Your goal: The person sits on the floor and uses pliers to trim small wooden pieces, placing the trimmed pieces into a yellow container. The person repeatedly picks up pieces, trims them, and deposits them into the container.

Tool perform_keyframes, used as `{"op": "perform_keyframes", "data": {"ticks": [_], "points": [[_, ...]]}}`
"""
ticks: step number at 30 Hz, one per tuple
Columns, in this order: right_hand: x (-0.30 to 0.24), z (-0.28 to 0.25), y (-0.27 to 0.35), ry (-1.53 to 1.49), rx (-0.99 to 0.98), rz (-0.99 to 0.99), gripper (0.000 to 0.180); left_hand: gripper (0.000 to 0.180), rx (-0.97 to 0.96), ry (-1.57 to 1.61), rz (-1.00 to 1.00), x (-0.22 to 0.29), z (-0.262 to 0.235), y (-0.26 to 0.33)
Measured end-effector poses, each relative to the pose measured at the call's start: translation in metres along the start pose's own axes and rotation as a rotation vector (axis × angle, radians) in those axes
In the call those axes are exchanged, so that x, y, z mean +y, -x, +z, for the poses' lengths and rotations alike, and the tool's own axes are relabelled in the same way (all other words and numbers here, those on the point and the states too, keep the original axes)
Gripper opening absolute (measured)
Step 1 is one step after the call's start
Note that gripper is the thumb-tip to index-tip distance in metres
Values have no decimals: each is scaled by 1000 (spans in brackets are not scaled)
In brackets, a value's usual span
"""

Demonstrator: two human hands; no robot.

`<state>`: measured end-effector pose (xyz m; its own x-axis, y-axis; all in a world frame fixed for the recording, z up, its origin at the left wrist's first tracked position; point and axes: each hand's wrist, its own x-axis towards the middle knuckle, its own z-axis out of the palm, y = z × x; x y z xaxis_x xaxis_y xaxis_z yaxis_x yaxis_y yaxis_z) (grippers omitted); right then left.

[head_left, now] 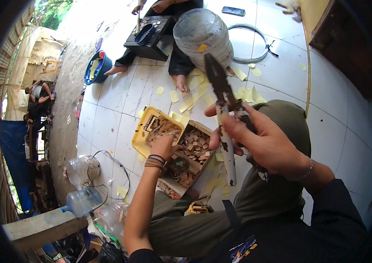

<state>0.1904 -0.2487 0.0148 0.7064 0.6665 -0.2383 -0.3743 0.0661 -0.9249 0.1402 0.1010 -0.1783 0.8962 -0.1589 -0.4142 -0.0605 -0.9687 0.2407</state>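
Note:
My right hand (265, 138) is wrapped round a large pair of pliers (215, 76) with dark jaws pointing up and away and worn whitish handles. My left hand (165, 147), with dark bands on the wrist, is down at the edge between a yellow plastic tub (139, 141) and a wooden box (203, 168). Its fingers are curled over the tub's small flat brown pieces (161, 126); whatever is between them is too small to make out. More brown pieces (196, 144) fill the box. A dark round object (178, 164) lies among them.
Yellow paper scraps (194, 98) litter the white tiles. Ahead, another person sits at a black box (151, 41), beside a large cloudy plastic container (203, 37). A wire coil (256, 59), blue bucket (97, 68), phone (233, 11) and plastic bottles (83, 201) surround the area.

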Motion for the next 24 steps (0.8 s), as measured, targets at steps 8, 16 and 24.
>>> {"op": "perform_keyframes", "data": {"ticks": [8,16,24], "points": [[-12,-14,-10,-366,369,74,60,55,-102,153,-418,-131,78,-31],[-17,-6,-19,-470,603,210,49,85,-143,175,-473,-136,154,-57],[-17,1,-26,-419,522,239,49,51,67,274,-506,-130,167,-40]]}}
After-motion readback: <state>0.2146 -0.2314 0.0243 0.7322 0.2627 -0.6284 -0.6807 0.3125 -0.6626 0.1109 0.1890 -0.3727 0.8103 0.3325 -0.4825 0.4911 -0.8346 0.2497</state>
